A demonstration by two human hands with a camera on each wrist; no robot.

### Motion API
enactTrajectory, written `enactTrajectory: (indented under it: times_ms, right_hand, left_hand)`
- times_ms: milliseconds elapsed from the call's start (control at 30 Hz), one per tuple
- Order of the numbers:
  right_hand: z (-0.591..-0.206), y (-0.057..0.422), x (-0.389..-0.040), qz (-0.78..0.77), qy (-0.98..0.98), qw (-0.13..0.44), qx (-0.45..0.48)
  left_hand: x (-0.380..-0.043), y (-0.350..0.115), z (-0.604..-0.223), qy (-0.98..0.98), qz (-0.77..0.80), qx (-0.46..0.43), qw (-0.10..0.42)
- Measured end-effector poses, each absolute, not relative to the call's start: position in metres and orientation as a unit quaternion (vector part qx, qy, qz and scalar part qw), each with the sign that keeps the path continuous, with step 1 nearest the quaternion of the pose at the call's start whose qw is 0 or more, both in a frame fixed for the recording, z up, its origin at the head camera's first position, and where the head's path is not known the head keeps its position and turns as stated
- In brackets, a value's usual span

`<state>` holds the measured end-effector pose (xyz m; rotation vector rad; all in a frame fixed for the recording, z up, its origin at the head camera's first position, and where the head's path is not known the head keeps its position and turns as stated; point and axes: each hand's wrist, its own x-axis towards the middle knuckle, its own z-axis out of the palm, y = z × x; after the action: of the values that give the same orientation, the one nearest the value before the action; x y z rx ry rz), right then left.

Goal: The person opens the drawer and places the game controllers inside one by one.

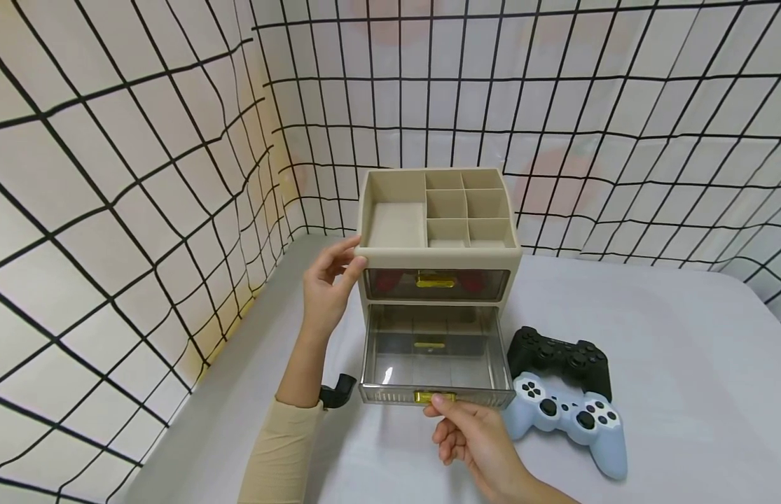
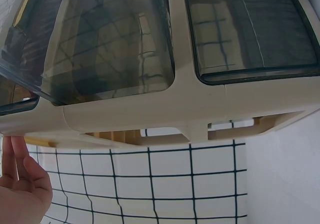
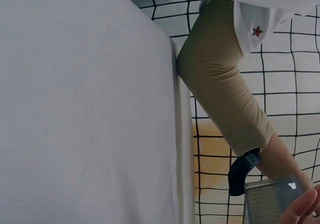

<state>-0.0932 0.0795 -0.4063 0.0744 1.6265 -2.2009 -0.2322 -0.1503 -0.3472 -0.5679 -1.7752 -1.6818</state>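
A beige desktop storage box (image 1: 440,257) has a divided open top and two tinted drawers at its front. The lower drawer (image 1: 437,360) is pulled out and shows a bare inside; the upper drawer (image 1: 438,285) is closed, with reddish shapes behind its front. My left hand (image 1: 327,283) rests on the box's upper left corner, thumb at the front and fingers along the side. In the left wrist view, fairly straight fingers of this hand (image 2: 22,184) touch the edge. My right hand (image 1: 481,441) pinches the lower drawer's gold handle (image 1: 433,397), the other fingers curled below it.
A black game controller (image 1: 560,360) and a light blue one (image 1: 569,420) lie right of the box, close to the drawer. Black wire grid panels (image 1: 453,105) stand behind and along the left. A white cloth (image 1: 674,378) covers the table. A black wrist-camera mount (image 1: 337,392) sits at my left wrist.
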Motion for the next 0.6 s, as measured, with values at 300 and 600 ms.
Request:
enactTrajectory:
  times_ms: [300, 600]
  right_hand:
    - [-0.409, 0.097, -0.098, -0.743, 0.603, 0.291, -0.021]
    - [-0.404, 0.143, -0.11, -0.65, 0.683, 0.327, -0.069]
  left_hand:
    - [-0.233, -0.151, -0.348, -0.671, -0.636, -0.219, 0.313]
    - [-0.233, -0.15, -0.348, -0.671, -0.635, -0.219, 0.312]
